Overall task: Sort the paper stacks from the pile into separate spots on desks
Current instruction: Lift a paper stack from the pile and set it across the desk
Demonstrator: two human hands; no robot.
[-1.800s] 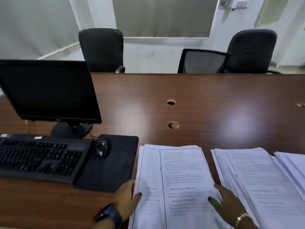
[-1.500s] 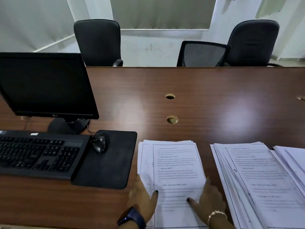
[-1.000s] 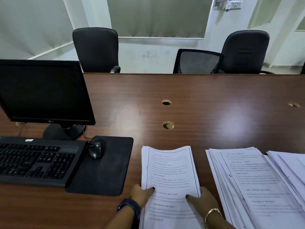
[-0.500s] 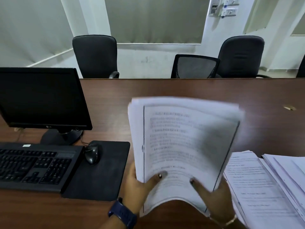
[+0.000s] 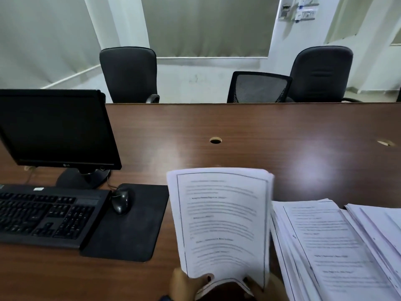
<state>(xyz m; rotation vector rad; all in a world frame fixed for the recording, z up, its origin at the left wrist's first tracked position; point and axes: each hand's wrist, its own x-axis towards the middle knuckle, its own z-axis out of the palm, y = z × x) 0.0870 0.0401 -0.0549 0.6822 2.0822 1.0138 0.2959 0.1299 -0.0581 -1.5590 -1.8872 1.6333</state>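
Both hands, left hand (image 5: 184, 283) and right hand (image 5: 267, 287), have their fingers clamped on the bottom edge of one paper stack (image 5: 221, 220), lifted off the counter (image 5: 260, 131). The pile (image 5: 325, 242) lies just right. Next, I judge, comes setting it on a bare spot. No containers show.

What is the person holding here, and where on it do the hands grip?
A stack of printed papers, lifted off the desk. The left hand and right hand both pinch its bottom edge, thumbs on the front page.
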